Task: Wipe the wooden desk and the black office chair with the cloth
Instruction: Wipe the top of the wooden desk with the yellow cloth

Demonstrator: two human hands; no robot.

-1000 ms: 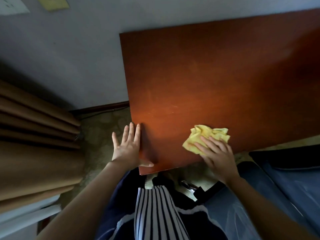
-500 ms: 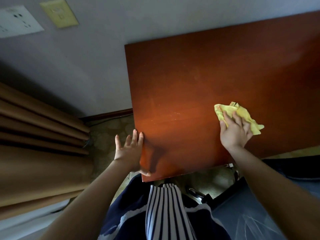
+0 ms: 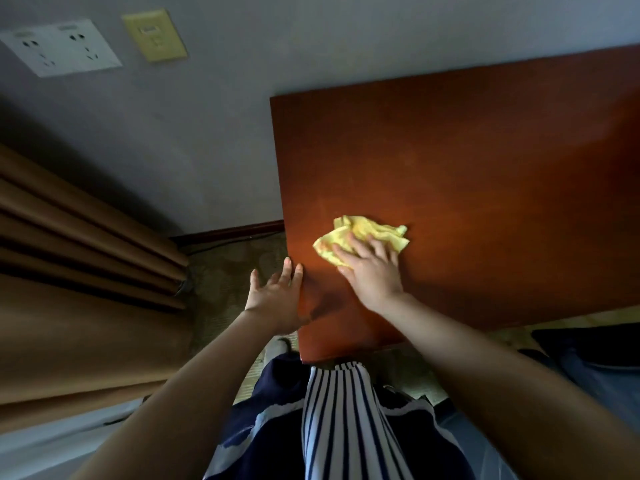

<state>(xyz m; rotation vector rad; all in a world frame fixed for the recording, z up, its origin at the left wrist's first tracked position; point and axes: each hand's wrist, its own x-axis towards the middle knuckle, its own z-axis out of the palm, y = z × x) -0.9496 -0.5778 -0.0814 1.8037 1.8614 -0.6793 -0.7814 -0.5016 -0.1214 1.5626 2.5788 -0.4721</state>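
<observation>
A crumpled yellow cloth (image 3: 360, 237) lies on the reddish-brown wooden desk (image 3: 485, 174), close to the desk's left edge. My right hand (image 3: 372, 271) presses flat on the cloth's near side, fingers spread over it. My left hand (image 3: 277, 296) rests against the desk's left edge near the front corner, fingers straight and apart, holding nothing. A dark chair (image 3: 595, 362) shows only partly at the lower right, behind my right forearm.
The grey wall behind the desk carries a white socket plate (image 3: 59, 46) and a yellowish switch plate (image 3: 156, 34). Brown curtains (image 3: 76, 258) hang at the left. Patterned carpet (image 3: 225, 282) lies between curtain and desk.
My right hand has swept the cloth from the desk's right side back to the left, near the left edge. The left hand stays on the desk's edge. The view has tilted slightly upward.
</observation>
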